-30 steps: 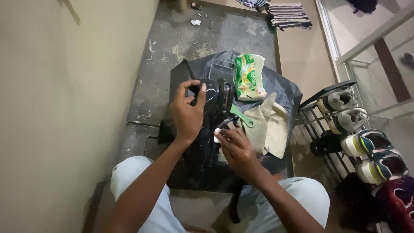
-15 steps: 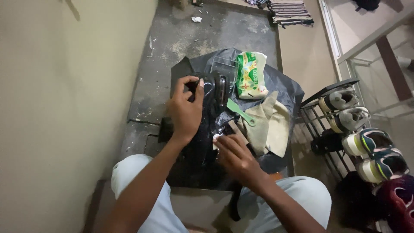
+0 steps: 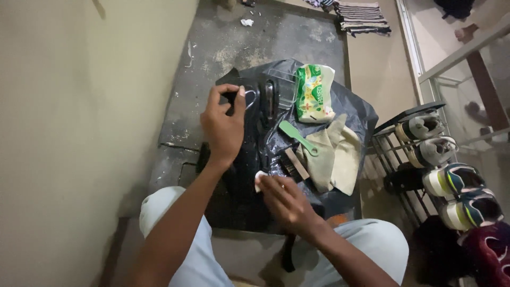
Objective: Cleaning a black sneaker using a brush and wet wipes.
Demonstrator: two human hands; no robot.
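Note:
My left hand [image 3: 223, 125] grips a black shoe [image 3: 254, 106] by its upper edge and holds it above a black plastic sheet [image 3: 361, 114] spread on the floor. My right hand [image 3: 287, 201] is lower and nearer my body. Its fingers pinch a small white pad [image 3: 260, 179] close to the shoe's near end. A wooden-backed brush [image 3: 293, 163] lies just beyond my right hand. Past it lie a green-handled brush [image 3: 297, 136] and a beige cloth [image 3: 334, 157].
A green and white packet [image 3: 314, 93] and a clear plastic box [image 3: 284, 87] sit at the sheet's far side. A wire shoe rack [image 3: 396, 143] with several sneakers [image 3: 451, 180] stands at the right. A plain wall [image 3: 79, 133] runs along the left. A striped mat [image 3: 364, 13] lies far back.
My right hand has drawn back from the shoe toward my body with the white pad. My left hand still holds the shoe in about the same place.

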